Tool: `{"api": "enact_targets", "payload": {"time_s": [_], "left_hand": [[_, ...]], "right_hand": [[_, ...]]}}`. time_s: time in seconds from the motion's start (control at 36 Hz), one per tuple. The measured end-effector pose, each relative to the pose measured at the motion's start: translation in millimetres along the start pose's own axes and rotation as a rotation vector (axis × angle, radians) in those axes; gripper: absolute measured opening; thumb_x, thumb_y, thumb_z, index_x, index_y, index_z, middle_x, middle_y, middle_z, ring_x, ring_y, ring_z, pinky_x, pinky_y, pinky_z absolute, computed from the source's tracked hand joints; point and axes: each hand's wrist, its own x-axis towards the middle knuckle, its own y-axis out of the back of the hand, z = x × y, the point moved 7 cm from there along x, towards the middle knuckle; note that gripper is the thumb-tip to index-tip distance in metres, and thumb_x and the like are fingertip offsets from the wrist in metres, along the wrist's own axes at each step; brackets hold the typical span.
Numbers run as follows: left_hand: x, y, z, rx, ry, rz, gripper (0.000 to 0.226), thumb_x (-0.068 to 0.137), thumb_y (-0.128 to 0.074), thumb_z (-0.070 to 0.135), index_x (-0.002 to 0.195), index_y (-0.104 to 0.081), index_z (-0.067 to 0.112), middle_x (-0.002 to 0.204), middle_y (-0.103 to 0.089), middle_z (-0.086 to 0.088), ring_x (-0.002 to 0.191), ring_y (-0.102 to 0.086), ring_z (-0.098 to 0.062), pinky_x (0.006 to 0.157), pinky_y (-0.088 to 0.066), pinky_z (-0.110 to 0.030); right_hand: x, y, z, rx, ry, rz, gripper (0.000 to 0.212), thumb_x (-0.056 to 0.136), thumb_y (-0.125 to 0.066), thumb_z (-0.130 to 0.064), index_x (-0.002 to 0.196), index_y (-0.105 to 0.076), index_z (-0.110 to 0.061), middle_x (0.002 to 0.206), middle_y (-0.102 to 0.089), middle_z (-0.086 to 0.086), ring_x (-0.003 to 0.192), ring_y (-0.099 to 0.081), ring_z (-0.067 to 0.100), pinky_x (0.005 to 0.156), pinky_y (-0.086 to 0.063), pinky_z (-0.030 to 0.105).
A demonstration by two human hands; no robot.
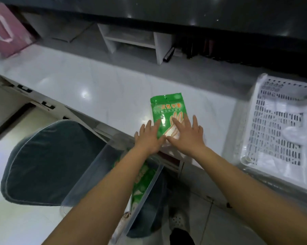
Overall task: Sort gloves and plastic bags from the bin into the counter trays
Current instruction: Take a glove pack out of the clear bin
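A green packet of disposable gloves (167, 110) lies flat on the white counter (96, 89), near its front edge. My left hand (149, 138) and my right hand (188, 135) both rest flat on the packet's near end, fingers spread, gripping nothing. Below the counter edge a clear plastic bin (99, 175) holds more green packets (142, 181); my left forearm crosses over it. A white perforated tray (278, 128) sits on the counter at the right with clear plastic bags (294, 133) lying in it.
A teal chair cushion (48, 161) stands left of the bin. A white shelf unit (131, 39) is at the counter's back, and a pink bag (4, 34) at far left. A dark ledge runs above. My shoe (177, 221) shows on the floor.
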Motion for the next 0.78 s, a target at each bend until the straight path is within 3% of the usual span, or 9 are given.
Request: {"api": "enact_targets", "payload": {"time_s": [0.06, 0.14, 0.25, 0.36, 0.5, 0.56, 0.64, 0.78], "left_hand": [[5, -14, -8, 0.069, 0.001, -0.067, 0.066, 0.099, -0.031, 0.058, 0.152, 0.008, 0.047, 0.167, 0.002, -0.003, 0.152, 0.004, -0.032, 0.118, -0.002, -0.061], [6, -18, -10, 0.116, -0.050, -0.029, 0.065, 0.098, -0.025, 0.061, 0.151, 0.010, 0.049, 0.167, 0.001, -0.003, 0.152, 0.005, -0.032, 0.118, 0.001, -0.061], [4, -15, -16, 0.145, -0.097, -0.007, 0.065, 0.097, -0.021, 0.066, 0.150, 0.012, 0.051, 0.167, 0.002, -0.002, 0.152, 0.006, -0.030, 0.119, 0.003, -0.060], [-3, -1, -41, 0.020, -0.070, 0.017, 0.070, 0.095, -0.035, 0.063, 0.150, 0.008, 0.054, 0.167, 0.004, -0.001, 0.152, 0.008, -0.030, 0.119, 0.003, -0.054], [-52, 24, -133, -0.199, 0.076, 0.299, 0.074, 0.089, -0.046, 0.060, 0.150, -0.005, 0.054, 0.166, -0.011, -0.002, 0.152, -0.005, -0.028, 0.120, -0.008, -0.053], [-74, 10, -185, -0.264, 0.260, 0.321, 0.078, 0.089, -0.054, 0.056, 0.152, -0.008, 0.049, 0.165, -0.012, -0.005, 0.151, -0.008, -0.031, 0.119, -0.012, -0.054], [-94, -46, -244, -0.412, 0.491, 0.172, 0.087, 0.087, -0.060, 0.052, 0.155, -0.007, 0.038, 0.164, -0.012, -0.009, 0.149, -0.012, -0.035, 0.119, -0.018, -0.055], [-83, -146, -284, -0.679, 0.621, -0.088, 0.085, 0.087, -0.070, 0.025, 0.156, -0.021, 0.022, 0.159, -0.029, -0.013, 0.142, -0.033, -0.036, 0.114, -0.032, -0.048]], "right_hand": [[3, -16, 7, -0.058, 0.002, -0.030, 0.078, 0.089, -0.037, -0.070, 0.154, -0.002, -0.047, 0.167, 0.005, 0.004, 0.151, 0.012, 0.035, 0.118, -0.002, 0.061], [3, -24, 12, -0.080, 0.037, 0.021, 0.076, 0.087, -0.026, -0.074, 0.152, 0.004, -0.050, 0.167, 0.005, 0.004, 0.152, 0.007, 0.034, 0.117, 0.001, 0.060], [0, -23, 11, -0.115, 0.054, 0.035, 0.075, 0.090, -0.029, -0.071, 0.153, 0.004, -0.048, 0.167, 0.004, 0.005, 0.152, 0.006, 0.034, 0.117, 0.000, 0.061], [-7, -4, -13, -0.201, 0.077, 0.033, 0.080, 0.089, -0.046, -0.061, 0.156, -0.011, -0.038, 0.167, 0.010, 0.007, 0.150, 0.019, 0.033, 0.117, 0.001, 0.060], [-53, 16, -80, 0.042, 0.327, 0.149, 0.069, 0.085, -0.047, -0.054, 0.150, -0.039, -0.032, 0.166, -0.011, 0.007, 0.153, 0.002, 0.030, 0.117, -0.010, 0.056], [-77, -7, -100, 0.052, 0.404, 0.087, 0.067, 0.086, -0.047, -0.054, 0.150, -0.038, -0.033, 0.167, -0.010, 0.004, 0.153, 0.002, 0.027, 0.118, -0.009, 0.052], [-106, -70, -113, -0.064, 0.478, -0.070, 0.068, 0.086, -0.049, -0.053, 0.150, -0.038, -0.033, 0.167, -0.010, 0.005, 0.153, 0.002, 0.029, 0.118, -0.008, 0.058], [-127, -193, -76, -0.369, 0.375, -0.504, 0.073, 0.093, -0.037, -0.062, 0.157, -0.011, -0.037, 0.166, 0.015, 0.004, 0.147, 0.028, 0.029, 0.114, 0.015, 0.061]]}}
